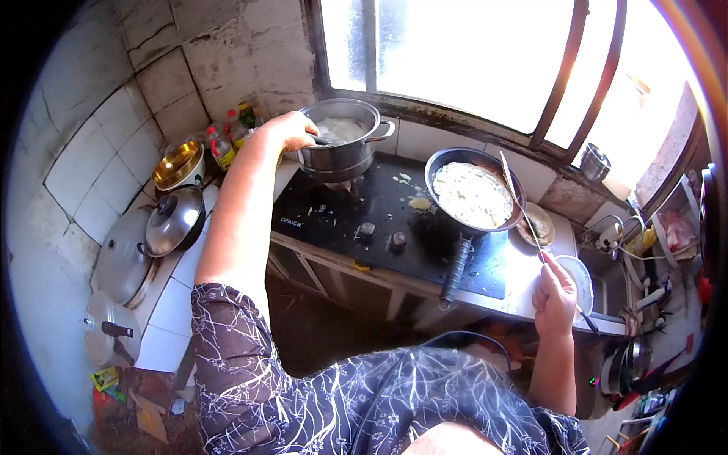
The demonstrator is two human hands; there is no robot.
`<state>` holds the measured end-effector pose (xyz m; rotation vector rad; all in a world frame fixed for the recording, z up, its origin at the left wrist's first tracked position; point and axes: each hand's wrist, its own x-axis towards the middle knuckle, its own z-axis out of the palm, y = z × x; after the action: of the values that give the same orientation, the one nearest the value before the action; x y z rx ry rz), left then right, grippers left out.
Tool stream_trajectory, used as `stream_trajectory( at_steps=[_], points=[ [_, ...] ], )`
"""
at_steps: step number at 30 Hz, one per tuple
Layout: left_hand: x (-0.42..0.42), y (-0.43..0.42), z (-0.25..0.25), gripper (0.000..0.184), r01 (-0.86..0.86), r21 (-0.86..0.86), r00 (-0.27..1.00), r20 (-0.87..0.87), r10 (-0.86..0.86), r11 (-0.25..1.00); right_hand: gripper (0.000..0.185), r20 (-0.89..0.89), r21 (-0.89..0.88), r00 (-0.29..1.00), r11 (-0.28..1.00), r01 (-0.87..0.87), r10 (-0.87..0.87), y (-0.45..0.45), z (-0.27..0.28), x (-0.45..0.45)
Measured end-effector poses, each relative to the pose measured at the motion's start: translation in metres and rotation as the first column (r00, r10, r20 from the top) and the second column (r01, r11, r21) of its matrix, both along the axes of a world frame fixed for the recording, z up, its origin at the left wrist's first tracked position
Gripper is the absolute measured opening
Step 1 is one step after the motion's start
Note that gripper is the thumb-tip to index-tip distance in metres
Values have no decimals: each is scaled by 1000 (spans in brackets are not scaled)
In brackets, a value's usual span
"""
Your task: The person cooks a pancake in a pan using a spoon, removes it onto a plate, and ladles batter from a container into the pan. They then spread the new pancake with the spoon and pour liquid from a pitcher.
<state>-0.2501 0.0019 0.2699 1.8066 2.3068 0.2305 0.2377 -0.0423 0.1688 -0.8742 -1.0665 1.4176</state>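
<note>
My left hand [288,132] is at the left rim of a steel pot [337,158], its fingers closed round a dark handle that reaches into the pale contents. In my right hand [554,294] is the handle of a long metal spatula [522,203], whose blade rests at the right inner edge of a black frying pan [459,230]. A pale, lumpy flat layer of food [474,195] covers most of the pan's bottom. Both vessels stand on the black glass cooktop [341,220].
Right of the pan are a plate with food [537,226], a white bowl [580,282] and a sink [609,292]. To the left stand bottles [221,149], a golden bowl [179,166] and lidded pans [174,220]. The pan's handle [456,271] juts over the front edge.
</note>
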Motion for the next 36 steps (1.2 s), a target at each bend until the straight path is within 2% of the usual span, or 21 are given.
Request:
stream_trajectory(
  at_steps=[1, 6, 8, 9, 11, 15, 16, 18, 20, 21, 22, 24, 25, 26, 28, 30, 31, 32, 33, 34, 36],
  points=[
    [-6, -1, -2, 28, 60, 80, 998, -17, -59, 995, 29, -1, -2, 1000, 1000, 4, -4, 0, 0, 0],
    [-2, -8, 16, 23, -29, 4, 989, -146, 30, 1000, 30, -9, 8, 1000, 1000, 8, -7, 2, -3, 0],
    [-2, -6, 19, 23, -108, -79, 952, -296, 80, 991, 30, -7, -1, 1000, 1000, 11, -11, 1, -2, 0],
    [-5, -1, 15, 23, -106, -82, 952, -295, 77, 991, 30, -6, -4, 1000, 1000, 13, -13, 2, -3, -1],
    [-14, 11, -2, 23, -262, -30, 880, -418, 226, 965, 29, 0, -11, 1000, 1000, 26, -26, 2, -5, 0],
    [1, 8, -22, 24, -249, 90, 862, -433, 263, 964, 28, 12, -55, 999, 998, 32, -32, 5, -5, 3],
    [-1, 8, -30, 22, -179, 161, 874, -427, 232, 971, 27, 13, -67, 999, 997, 36, -35, 6, -3, 2],
    [7, 4, -41, 27, -234, 169, 866, -411, 284, 957, 30, -24, -72, 999, 997, 27, -29, 13, -8, 5],
    [-7, 5, -61, 33, -213, 257, 911, -297, 287, 943, 29, -82, -94, 997, 996, 2, -10, 16, -4, 4],
    [-7, 5, -62, 36, -239, 242, 923, -243, 297, 940, 28, -112, -77, 994, 997, -13, 4, 19, -4, 4],
    [-8, 4, -61, 40, -248, 199, 928, -232, 292, 948, 28, -142, -60, 990, 998, -27, 19, 22, -6, 3],
    [-8, 1, -67, 50, -257, 248, 903, -282, 324, 934, 27, -124, -57, 992, 998, -25, 17, 30, -11, 4],
    [-13, 2, -70, 61, -265, 247, 906, -266, 328, 932, 26, -89, -76, 995, 996, -46, 39, 33, -13, 5],
    [-17, 3, -78, 71, -245, 369, 921, -200, 334, 897, 26, -55, -96, 996, 993, -69, 64, 35, -14, 6],
    [6, -13, -72, 71, -188, 538, 921, -193, 338, 822, 25, -14, -106, 1000, 994, -17, 16, 33, -18, 4],
    [9, -14, -84, 63, 35, 795, 919, -264, 294, 606, 25, -22, -104, 1000, 994, -19, 17, 32, -23, 3],
    [29, -21, -84, 49, 125, 878, 925, -272, 266, 463, 27, -23, -104, 1000, 995, -2, -1, 32, -25, 3],
    [50, -27, -90, 35, 73, 912, 972, -156, 176, 403, 27, -25, -111, 1000, 994, 8, -11, 31, -26, 4],
    [68, -33, -98, 27, 165, 934, 974, -205, 97, 317, 27, 21, -97, 999, 994, 41, -39, 31, -27, 3],
    [94, -44, -101, 24, 281, 924, 915, -340, 217, 261, 28, 68, -75, 995, 994, 74, -69, 32, -26, 4],
    [128, -57, -124, 22, 250, 934, 949, -288, 126, 255, 29, 89, -87, 993, 993, 85, -77, 32, -26, 7]
  ],
)
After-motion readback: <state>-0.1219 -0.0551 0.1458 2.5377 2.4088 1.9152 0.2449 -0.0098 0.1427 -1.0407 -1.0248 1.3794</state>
